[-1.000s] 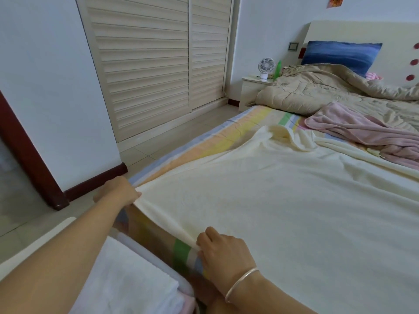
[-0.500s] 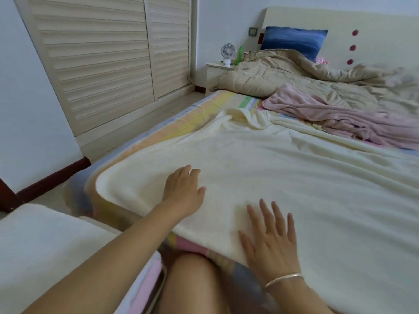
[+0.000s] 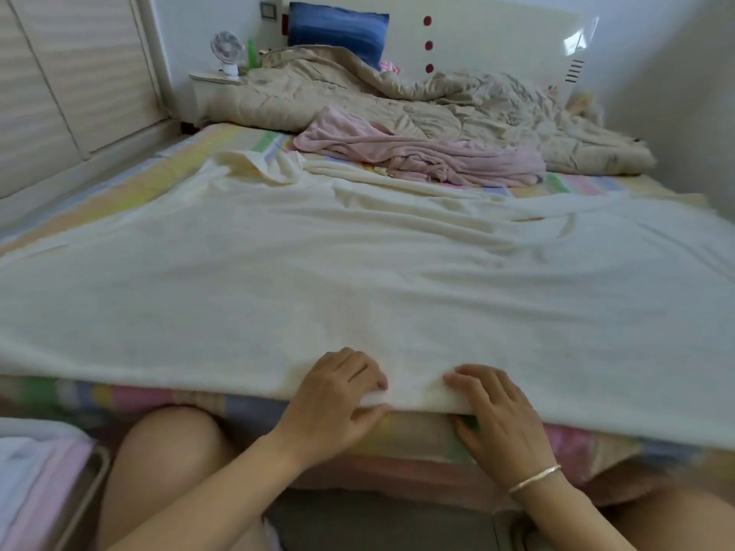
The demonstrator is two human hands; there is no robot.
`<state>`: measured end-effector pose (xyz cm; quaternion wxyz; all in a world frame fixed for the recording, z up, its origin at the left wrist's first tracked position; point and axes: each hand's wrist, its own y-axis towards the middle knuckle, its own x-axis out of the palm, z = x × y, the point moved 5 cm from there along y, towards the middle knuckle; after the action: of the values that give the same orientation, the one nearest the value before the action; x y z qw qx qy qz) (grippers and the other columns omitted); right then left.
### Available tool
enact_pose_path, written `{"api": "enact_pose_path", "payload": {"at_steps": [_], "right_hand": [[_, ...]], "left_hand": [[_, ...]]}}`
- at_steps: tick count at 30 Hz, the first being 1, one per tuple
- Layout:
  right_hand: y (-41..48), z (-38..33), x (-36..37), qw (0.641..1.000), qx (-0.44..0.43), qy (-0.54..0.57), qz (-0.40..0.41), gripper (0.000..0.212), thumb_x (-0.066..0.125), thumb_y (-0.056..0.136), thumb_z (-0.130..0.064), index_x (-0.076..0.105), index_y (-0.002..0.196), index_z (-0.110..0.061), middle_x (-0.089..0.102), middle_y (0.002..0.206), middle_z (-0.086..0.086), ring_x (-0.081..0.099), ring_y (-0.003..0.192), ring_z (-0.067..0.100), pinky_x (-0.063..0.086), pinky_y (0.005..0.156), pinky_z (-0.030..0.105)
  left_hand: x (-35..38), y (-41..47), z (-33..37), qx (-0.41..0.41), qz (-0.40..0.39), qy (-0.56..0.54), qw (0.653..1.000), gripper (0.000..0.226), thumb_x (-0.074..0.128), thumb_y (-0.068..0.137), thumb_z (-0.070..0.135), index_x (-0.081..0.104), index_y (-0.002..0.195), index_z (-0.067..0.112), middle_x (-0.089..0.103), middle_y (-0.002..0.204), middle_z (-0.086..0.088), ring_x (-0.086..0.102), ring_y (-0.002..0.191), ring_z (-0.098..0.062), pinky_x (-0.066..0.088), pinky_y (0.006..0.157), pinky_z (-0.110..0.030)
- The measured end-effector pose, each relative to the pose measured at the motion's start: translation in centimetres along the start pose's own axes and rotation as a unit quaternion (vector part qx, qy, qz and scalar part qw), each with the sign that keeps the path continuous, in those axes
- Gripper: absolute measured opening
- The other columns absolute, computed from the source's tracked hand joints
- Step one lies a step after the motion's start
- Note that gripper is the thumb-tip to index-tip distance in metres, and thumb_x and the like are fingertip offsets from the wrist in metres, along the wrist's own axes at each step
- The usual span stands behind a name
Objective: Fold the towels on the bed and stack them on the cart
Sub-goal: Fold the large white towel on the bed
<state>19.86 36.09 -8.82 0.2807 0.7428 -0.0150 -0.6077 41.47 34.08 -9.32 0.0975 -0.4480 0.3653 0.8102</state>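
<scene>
A large cream towel (image 3: 358, 272) lies spread over the bed (image 3: 131, 192), lightly wrinkled, its far left corner turned over and its near edge at the bed's edge. A pink towel (image 3: 417, 153) lies crumpled just beyond it. Folded towels (image 3: 35, 483), white and pink, sit on the cart (image 3: 89, 475) at lower left.

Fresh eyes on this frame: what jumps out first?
A large cream towel spread over the near half of the bed, its near edge pinched by the left hand and right hand side by side. Behind it, a crumpled pink towel lies before a beige quilt near the headboard.
</scene>
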Motion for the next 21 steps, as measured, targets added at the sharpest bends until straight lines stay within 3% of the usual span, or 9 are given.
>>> {"api": "enact_pose_path", "payload": {"at_steps": [3, 6, 8, 10, 13, 15, 17, 19, 21], "right_hand": [[0.5, 0.2, -0.5, 0.998, -0.035, -0.048, 0.033, 0.041, 0.077, 0.057, -0.007, 0.065, 0.095, -0.017, 0.062, 0.093, 0.000, 0.057, 0.082, 0.024, 0.050, 0.058, 0.033], [1.5, 0.0, -0.9, 0.990, -0.061, -0.096, 0.088, 0.021, 0.055, 0.070, -0.006, 0.069, 0.083, -0.015, 0.062, 0.075, 0.000, 0.059, 0.064, 0.024, 0.043, 0.046, 0.031], [1.9, -0.1, -0.8, 0.988, -0.061, -0.110, 0.090, 0.022, 0.057, 0.069, -0.005, 0.069, 0.084, -0.015, 0.061, 0.074, 0.001, 0.058, 0.062, 0.024, 0.042, 0.045, 0.031], [1.8, -0.1, -0.6, 0.992, -0.042, -0.106, 0.062, 0.034, 0.071, 0.061, -0.001, 0.066, 0.091, -0.016, 0.060, 0.079, 0.001, 0.058, 0.064, 0.024, 0.041, 0.043, 0.031], [1.3, 0.2, -0.8, 0.996, -0.032, -0.078, 0.028, 0.048, 0.081, 0.051, -0.002, 0.057, 0.089, -0.020, 0.058, 0.079, -0.002, 0.056, 0.060, 0.020, 0.033, 0.035, 0.027], [0.5, -0.1, -1.2, 0.993, -0.087, -0.071, 0.020, 0.033, 0.077, 0.058, -0.006, 0.060, 0.081, -0.020, 0.057, 0.075, -0.004, 0.054, 0.058, 0.018, 0.032, 0.035, 0.026], [-0.8, -0.4, -1.7, 0.990, -0.132, -0.057, 0.009, 0.010, 0.063, 0.069, -0.014, 0.063, 0.076, -0.021, 0.057, 0.074, -0.006, 0.053, 0.060, 0.016, 0.035, 0.038, 0.026], [-2.1, -0.7, -2.1, 0.989, -0.144, -0.011, -0.005, 0.006, 0.055, 0.073, -0.020, 0.060, 0.071, -0.022, 0.055, 0.069, -0.008, 0.052, 0.057, 0.015, 0.037, 0.038, 0.026], [-2.6, -0.6, -2.4, 0.992, -0.126, 0.025, 0.012, 0.006, 0.055, 0.073, -0.021, 0.059, 0.070, -0.022, 0.054, 0.068, -0.008, 0.053, 0.056, 0.015, 0.037, 0.040, 0.026]], "left_hand": [[0.1, -0.1, 0.1, 0.027, -0.027, 0.052, 0.998, 0.024, 0.068, 0.077, 0.025, 0.060, 0.100, 0.025, 0.058, 0.097, 0.009, 0.054, 0.087, -0.008, 0.043, 0.075, -0.019], [0.0, 0.6, 0.4, 0.044, -0.037, 0.124, 0.991, 0.038, 0.068, 0.063, 0.007, 0.062, 0.098, 0.020, 0.060, 0.094, 0.004, 0.057, 0.081, -0.015, 0.047, 0.065, -0.025], [0.0, 0.8, 0.7, 0.043, -0.041, 0.152, 0.987, 0.042, 0.069, 0.059, 0.002, 0.061, 0.097, 0.018, 0.061, 0.092, 0.002, 0.058, 0.077, -0.017, 0.048, 0.058, -0.027], [-0.4, 0.8, 0.6, 0.022, -0.043, 0.144, 0.988, 0.041, 0.075, 0.060, 0.004, 0.061, 0.094, 0.019, 0.060, 0.088, 0.003, 0.058, 0.071, -0.014, 0.047, 0.050, -0.025], [-1.3, 0.5, 0.6, 0.030, -0.058, 0.128, 0.990, 0.025, 0.071, 0.066, 0.012, 0.060, 0.087, 0.020, 0.058, 0.079, 0.005, 0.055, 0.062, -0.010, 0.040, 0.039, -0.022], [-1.4, -0.1, 0.8, 0.069, -0.093, 0.142, 0.983, 0.012, 0.059, 0.074, 0.014, 0.063, 0.083, 0.021, 0.057, 0.073, 0.006, 0.053, 0.057, -0.010, 0.039, 0.038, -0.023], [-1.6, -0.7, 0.9, 0.092, -0.107, 0.141, 0.980, 0.013, 0.053, 0.076, 0.020, 0.065, 0.072, 0.023, 0.055, 0.061, 0.008, 0.050, 0.049, -0.010, 0.035, 0.037, -0.022], [-1.9, -0.5, 1.1, 0.076, -0.094, 0.117, 0.986, 0.017, 0.053, 0.074, 0.022, 0.063, 0.061, 0.025, 0.052, 0.051, 0.010, 0.046, 0.041, -0.008, 0.034, 0.037, -0.020], [-2.1, 0.4, 1.1, 0.030, -0.049, 0.087, 0.995, 0.022, 0.050, 0.076, 0.023, 0.068, 0.064, 0.026, 0.058, 0.054, 0.011, 0.051, 0.043, -0.006, 0.041, 0.038, -0.022]]}}
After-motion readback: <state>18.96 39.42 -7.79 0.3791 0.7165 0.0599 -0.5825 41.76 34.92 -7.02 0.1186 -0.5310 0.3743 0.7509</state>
